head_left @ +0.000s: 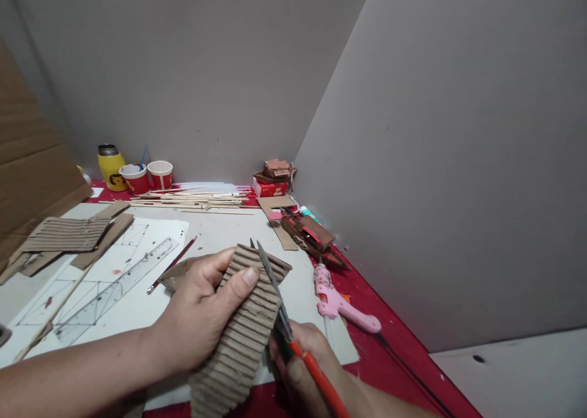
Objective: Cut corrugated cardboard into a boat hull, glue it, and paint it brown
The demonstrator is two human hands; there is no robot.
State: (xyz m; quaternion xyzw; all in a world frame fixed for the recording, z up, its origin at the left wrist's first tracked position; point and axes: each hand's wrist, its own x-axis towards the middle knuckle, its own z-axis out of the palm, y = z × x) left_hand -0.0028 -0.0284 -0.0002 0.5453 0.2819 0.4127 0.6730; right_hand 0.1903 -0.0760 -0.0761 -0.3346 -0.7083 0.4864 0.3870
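Observation:
My left hand [202, 311] grips a ribbed strip of corrugated cardboard [238, 344], thumb pressed on its top face, holding it above the white work sheet [220, 228]. My right hand [305, 369] is closed around the orange handles of scissors [279, 308]. The scissor blades run along the cardboard's right edge and point away from me, slightly parted at the tips.
A clear ruler [114, 289] and a red pencil [172, 264] lie on drawn paper at left. Cardboard pieces [68, 234] sit further left. A pink glue gun [339, 302] lies right. Wooden sticks [192, 198], two red cups [147, 176], a yellow bottle [110, 166] stand at the back wall.

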